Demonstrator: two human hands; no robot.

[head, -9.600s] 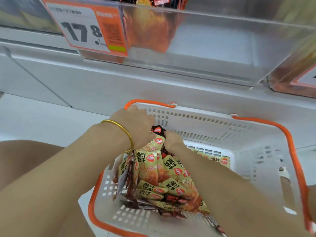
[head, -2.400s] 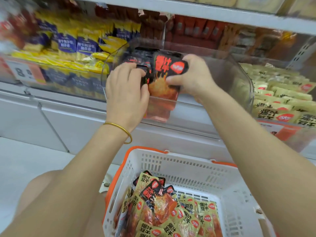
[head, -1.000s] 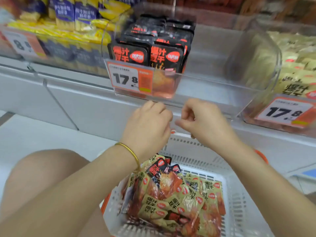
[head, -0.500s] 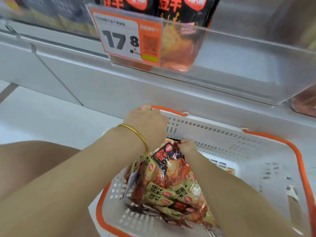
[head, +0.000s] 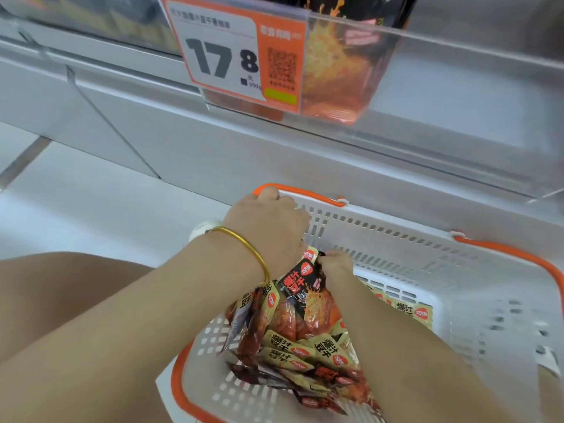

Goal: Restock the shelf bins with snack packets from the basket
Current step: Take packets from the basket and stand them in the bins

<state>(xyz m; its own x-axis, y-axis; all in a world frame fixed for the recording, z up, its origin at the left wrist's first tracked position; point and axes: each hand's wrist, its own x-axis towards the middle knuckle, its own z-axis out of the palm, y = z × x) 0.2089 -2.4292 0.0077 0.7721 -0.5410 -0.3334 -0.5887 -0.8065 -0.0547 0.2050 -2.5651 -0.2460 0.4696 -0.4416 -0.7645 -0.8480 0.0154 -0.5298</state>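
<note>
A white basket [head: 412, 257] with orange rim sits on the floor below the shelf. It holds a heap of snack packets [head: 300, 351], yellow ones and black ones. My left hand [head: 268, 230], with a gold bangle on the wrist, reaches into the basket and curls over the top of the packets. My right hand [head: 334, 267] pinches the top edge of a black snack packet [head: 305, 291] standing on the heap. Above, a clear shelf bin [head: 442, 96] holds black packets [head: 338, 77] on its left side.
An orange and white price tag [head: 238, 56] reading 17.8 hangs on the bin's front. The grey shelf base [head: 213, 148] runs behind the basket. My bare knee [head: 61, 288] is at the left, over a pale floor [head: 76, 206].
Both hands came down from the shelf bin into the basket. In the last half second they barely moved, and the right hand has closed on the black packet's top.
</note>
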